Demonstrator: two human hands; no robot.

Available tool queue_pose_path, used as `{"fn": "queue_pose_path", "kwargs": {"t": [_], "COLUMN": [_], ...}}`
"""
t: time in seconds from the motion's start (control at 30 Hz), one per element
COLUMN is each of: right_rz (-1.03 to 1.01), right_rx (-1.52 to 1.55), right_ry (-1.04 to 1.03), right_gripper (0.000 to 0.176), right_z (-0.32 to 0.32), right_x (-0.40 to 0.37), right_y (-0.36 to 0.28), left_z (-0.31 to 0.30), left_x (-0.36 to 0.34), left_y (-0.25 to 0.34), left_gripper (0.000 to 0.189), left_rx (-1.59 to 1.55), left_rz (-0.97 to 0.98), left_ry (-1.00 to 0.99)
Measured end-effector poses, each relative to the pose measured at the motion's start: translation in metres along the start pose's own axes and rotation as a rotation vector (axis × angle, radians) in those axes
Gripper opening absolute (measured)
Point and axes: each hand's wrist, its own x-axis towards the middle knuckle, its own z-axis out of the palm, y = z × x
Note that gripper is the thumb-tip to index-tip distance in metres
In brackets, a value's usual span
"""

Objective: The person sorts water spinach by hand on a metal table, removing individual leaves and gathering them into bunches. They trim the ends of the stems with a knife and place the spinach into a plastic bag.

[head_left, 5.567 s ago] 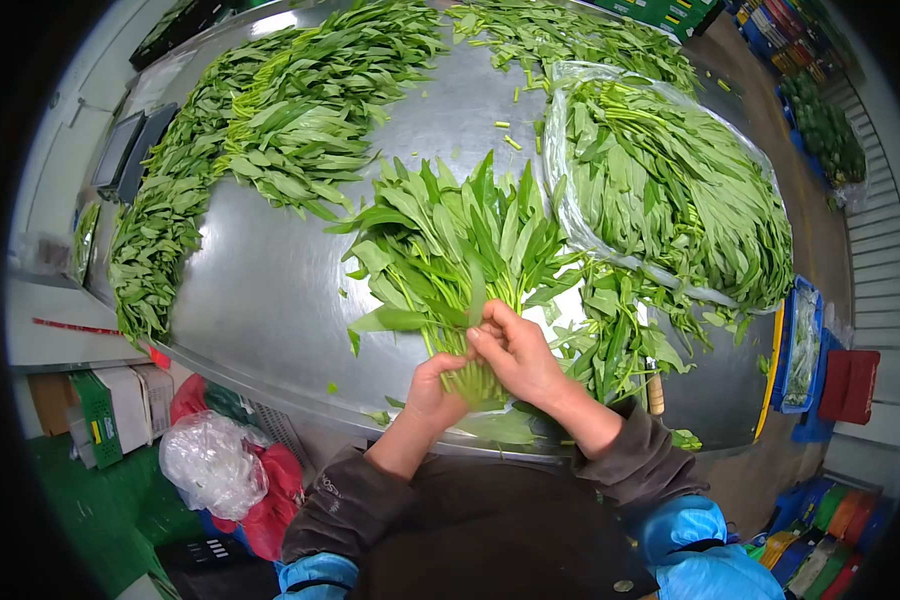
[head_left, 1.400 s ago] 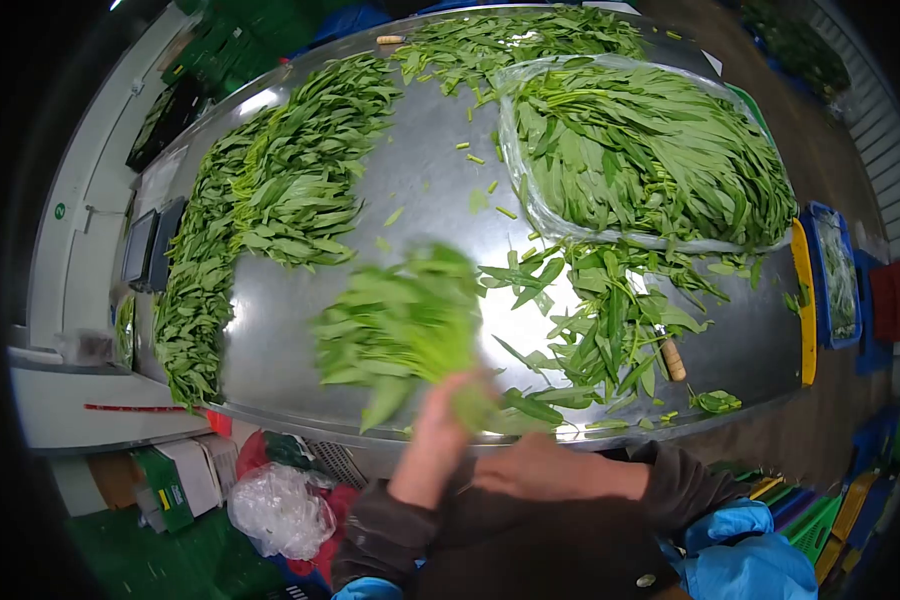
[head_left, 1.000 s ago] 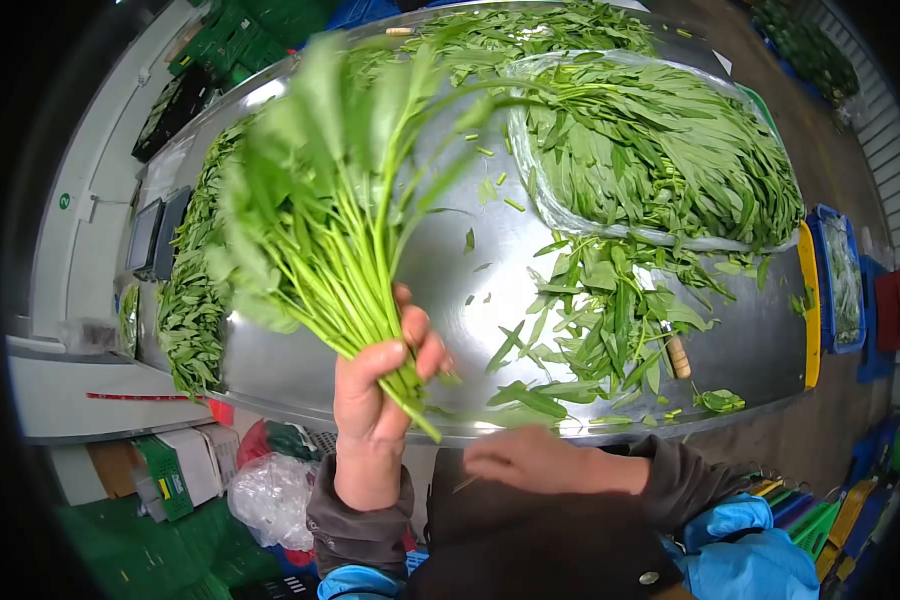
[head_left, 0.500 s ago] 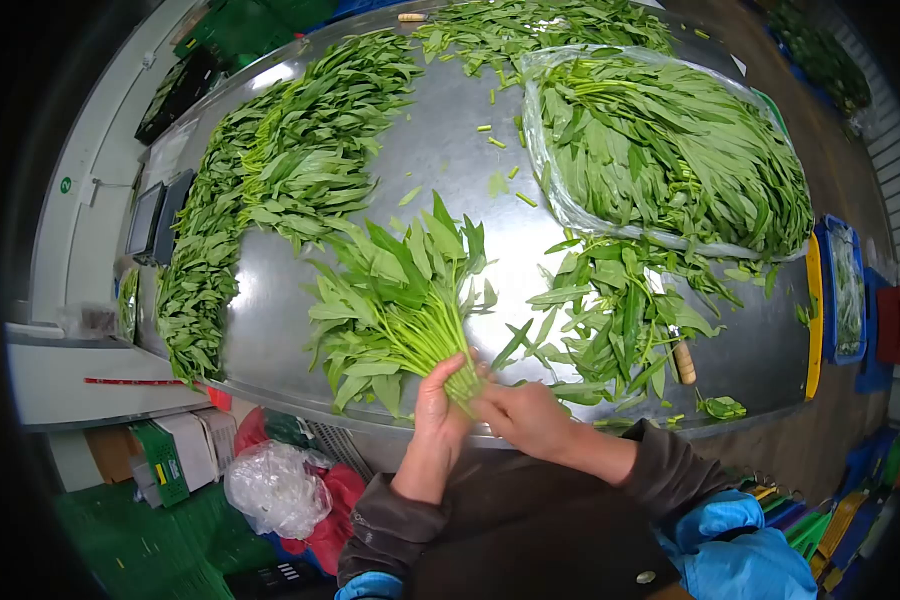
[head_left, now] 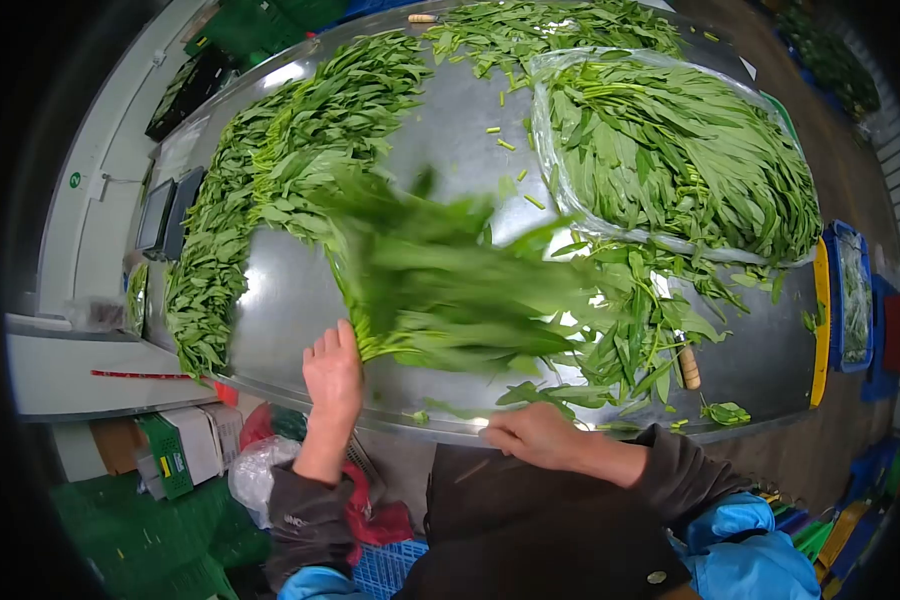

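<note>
My left hand (head_left: 333,375) is closed round the stem ends of a bunch of water spinach (head_left: 450,290), near the table's front edge. The leaves fan out to the right and are smeared by motion. Further right, my right hand (head_left: 540,437) is held just over the table's front edge, apart from the bunch. Its fingers are curled in, and what they hold, if anything, is hidden. A wooden-handled knife (head_left: 689,367) lies beyond it, partly under loose leaves (head_left: 625,320).
Rows of water spinach (head_left: 305,140) line the left of the metal table (head_left: 280,320). A plastic-lined crate full of greens (head_left: 680,150) stands at the back right. More greens (head_left: 560,25) and another wooden handle (head_left: 423,18) lie at the far side. Cut stem bits are scattered mid-table.
My left hand has moved left with the bunch, whose leaves have swung round to the right. My right hand has come away from the stem ends, slightly right and down.
</note>
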Motion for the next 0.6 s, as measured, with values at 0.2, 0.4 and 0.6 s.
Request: {"fn": "queue_pose_path", "kwargs": {"t": [0.2,0.4,0.6], "right_rz": [-0.029,0.012,0.033], "right_rx": [-0.119,-0.185,-0.207], "right_ry": [-0.198,-0.249,-0.182], "right_gripper": [0.030,0.028,0.029], "right_z": [0.010,0.005,0.013], "right_x": [-0.002,0.008,0.030], "right_y": [-0.006,-0.009,-0.023], "left_z": [0.059,0.059,0.058], "left_x": [-0.035,-0.035,-0.039], "left_y": [0.008,0.012,0.006], "left_gripper": [0.030,0.029,0.029], "left_rx": [0.387,0.340,0.294], "left_rz": [0.245,0.177,0.204], "left_ry": [-0.179,-0.189,-0.170]}}
